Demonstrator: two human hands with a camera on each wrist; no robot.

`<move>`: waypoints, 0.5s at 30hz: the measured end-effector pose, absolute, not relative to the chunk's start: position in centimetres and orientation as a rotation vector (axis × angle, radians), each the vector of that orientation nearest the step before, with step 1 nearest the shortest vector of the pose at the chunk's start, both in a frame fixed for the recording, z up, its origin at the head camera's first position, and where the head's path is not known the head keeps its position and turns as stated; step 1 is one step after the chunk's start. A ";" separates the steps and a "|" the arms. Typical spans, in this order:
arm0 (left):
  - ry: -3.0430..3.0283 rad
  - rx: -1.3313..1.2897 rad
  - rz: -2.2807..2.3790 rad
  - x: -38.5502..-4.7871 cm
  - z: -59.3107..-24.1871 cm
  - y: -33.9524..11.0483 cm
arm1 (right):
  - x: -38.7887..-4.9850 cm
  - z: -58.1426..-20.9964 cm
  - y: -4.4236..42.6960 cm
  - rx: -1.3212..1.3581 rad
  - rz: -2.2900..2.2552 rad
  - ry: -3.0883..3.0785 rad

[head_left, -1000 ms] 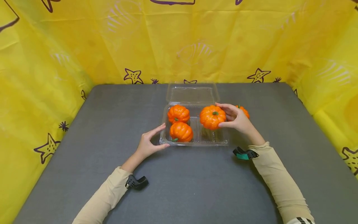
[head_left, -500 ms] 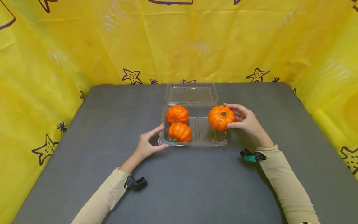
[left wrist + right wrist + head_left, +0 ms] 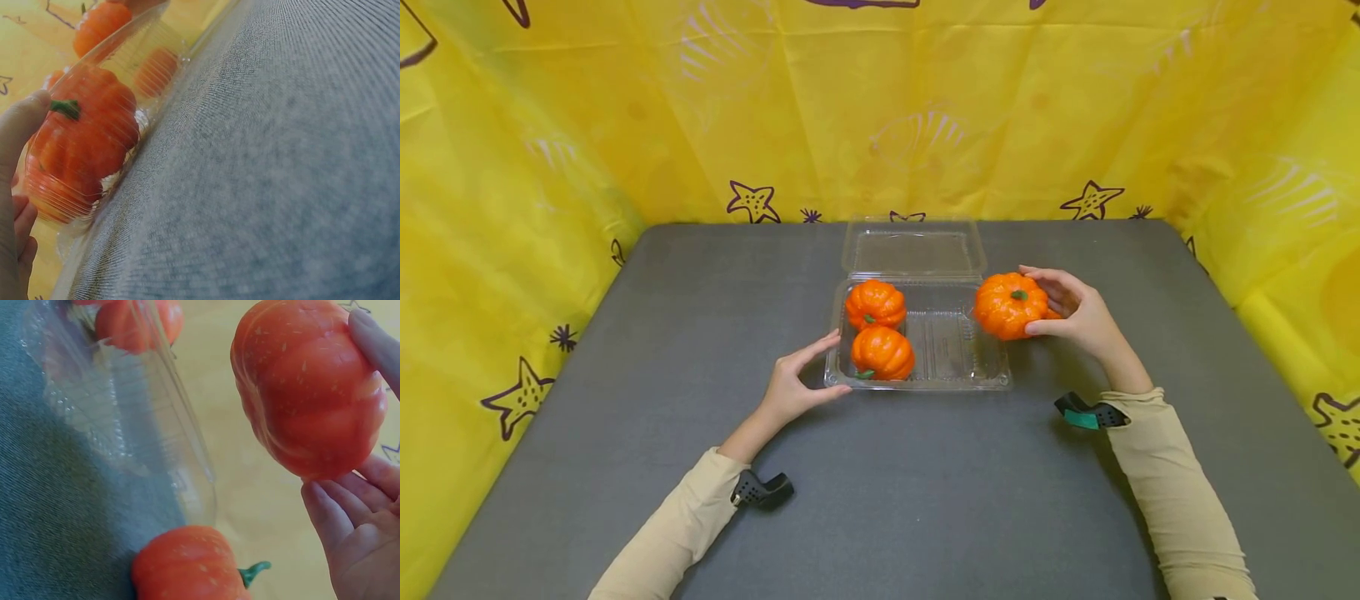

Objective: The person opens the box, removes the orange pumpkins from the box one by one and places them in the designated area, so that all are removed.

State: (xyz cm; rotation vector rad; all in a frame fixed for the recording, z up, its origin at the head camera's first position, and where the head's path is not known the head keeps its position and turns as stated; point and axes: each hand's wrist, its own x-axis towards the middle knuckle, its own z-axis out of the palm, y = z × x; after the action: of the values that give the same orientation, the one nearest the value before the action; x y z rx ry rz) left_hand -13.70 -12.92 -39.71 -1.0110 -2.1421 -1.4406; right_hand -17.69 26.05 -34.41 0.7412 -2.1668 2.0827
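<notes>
My right hand (image 3: 1078, 317) grips a small orange toy pumpkin (image 3: 1009, 306) with a green stem between thumb and fingers, raised at the right rim of a clear plastic clamshell container (image 3: 955, 385). Two similar pumpkins sit in its left half, one at the back (image 3: 876, 304) and one in front (image 3: 882, 353). Straight fingers and thumb of my left hand (image 3: 793, 387) rest against the container's front left corner. On the table to the right lies another pumpkin (image 3: 190, 565), mostly hidden in the head view behind the held one.
The container's hinged lid (image 3: 913, 250) is folded back, away from me. Everything stands on a dark grey table (image 3: 895, 492). Yellow cloth (image 3: 865, 108) with starfish drawings hangs behind and on both sides.
My right hand has carried its pumpkin rightward, from above the container's right half to its right rim. The left hand and the two pumpkins inside stay in place.
</notes>
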 end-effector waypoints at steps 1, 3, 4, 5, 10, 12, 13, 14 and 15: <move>-2.140 -1.014 -1.440 -13.7 -39.7 -12.9 | -17.7 -34.3 26.2 0.746 2.088 -2.163; -2.140 -1.016 -1.439 -13.8 -39.7 -12.9 | -17.6 -34.1 26.4 0.748 2.090 -2.172; -2.141 -1.014 -1.438 -13.8 -39.6 -12.9 | -17.5 -34.0 26.6 0.749 2.086 -2.182; -2.144 -1.012 -1.437 -13.8 -39.6 -12.9 | -17.5 -34.0 26.7 0.748 2.086 -2.189; -2.176 -0.983 -1.438 -13.6 -39.6 -12.9 | -17.5 -33.9 27.5 0.709 2.055 -2.225; -2.182 -0.980 -1.439 -13.6 -39.6 -12.9 | -17.6 -33.9 27.8 0.695 2.050 -2.209; -2.181 -0.981 -1.439 -13.6 -39.7 -12.9 | -17.6 -33.9 28.0 0.691 2.052 -2.197; -2.180 -0.983 -1.440 -13.6 -39.7 -12.9 | -17.6 -33.8 28.2 0.691 2.060 -2.179; -2.176 -0.986 -1.439 -13.6 -39.7 -13.0 | -17.5 -33.8 28.3 0.687 2.067 -2.159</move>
State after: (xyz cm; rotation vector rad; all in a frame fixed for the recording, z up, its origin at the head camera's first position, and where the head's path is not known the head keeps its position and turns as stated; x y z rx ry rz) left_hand -13.57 -12.95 -39.75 -0.9863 -2.1762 -1.4393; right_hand -17.53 28.35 -33.81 0.6869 -2.1587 2.0674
